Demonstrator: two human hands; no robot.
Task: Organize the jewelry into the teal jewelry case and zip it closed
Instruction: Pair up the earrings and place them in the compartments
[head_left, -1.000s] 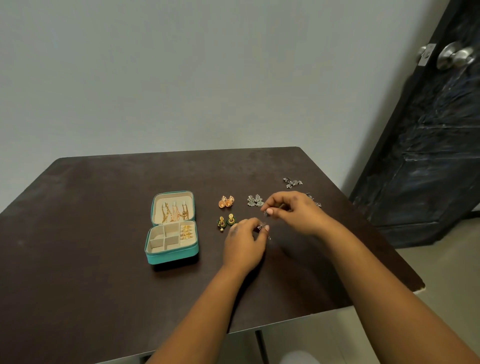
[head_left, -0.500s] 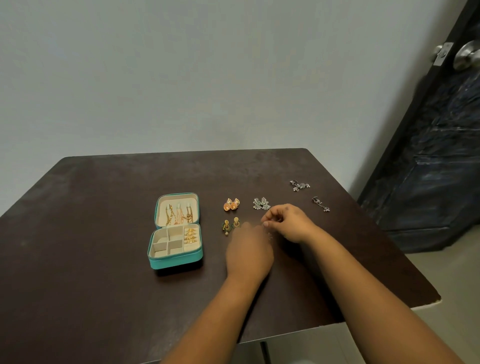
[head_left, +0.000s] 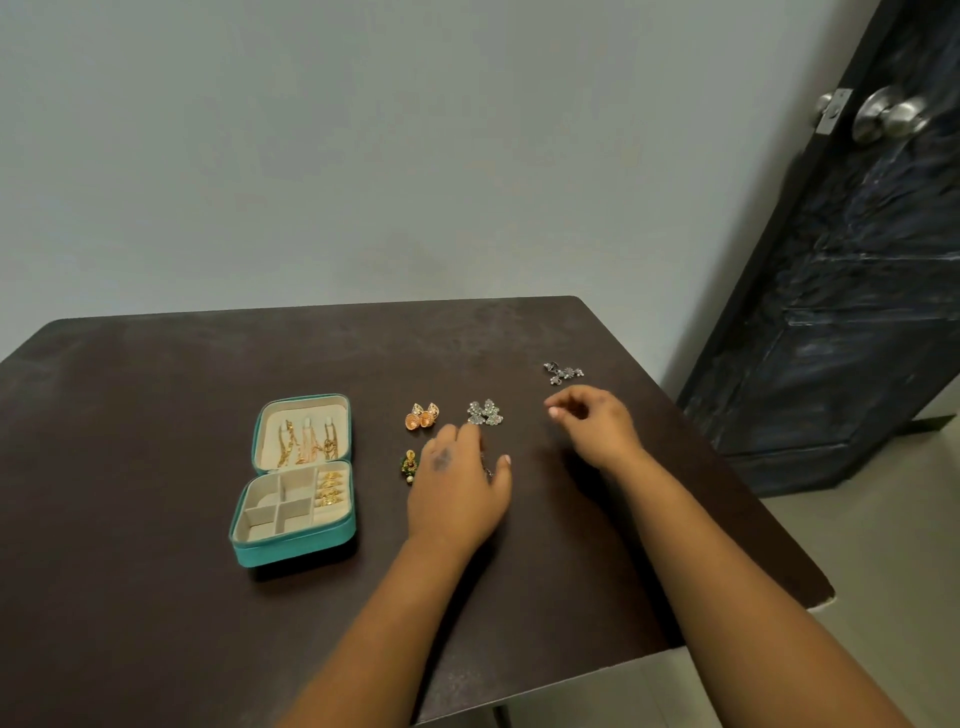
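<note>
Lying loose: silver earrings (head_left: 484, 413) are seen on the table (head_left: 156, 597), right of the open teal jewelry case (head_left: 296, 540).
Nearer hand: the left hand (head_left: 457, 483), just this side of them, fingers spread over a small, indistinct piece.
Right hand (head_left: 592, 426): loosely curled, contents cannot be told.
Direction: the case is placed leftward of both hands.

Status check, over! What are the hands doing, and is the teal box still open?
Left hand open, flat over table. Right hand curled, contents unclear. Teal case open, unzipped. Silver earrings and orange earrings still outside.
</note>
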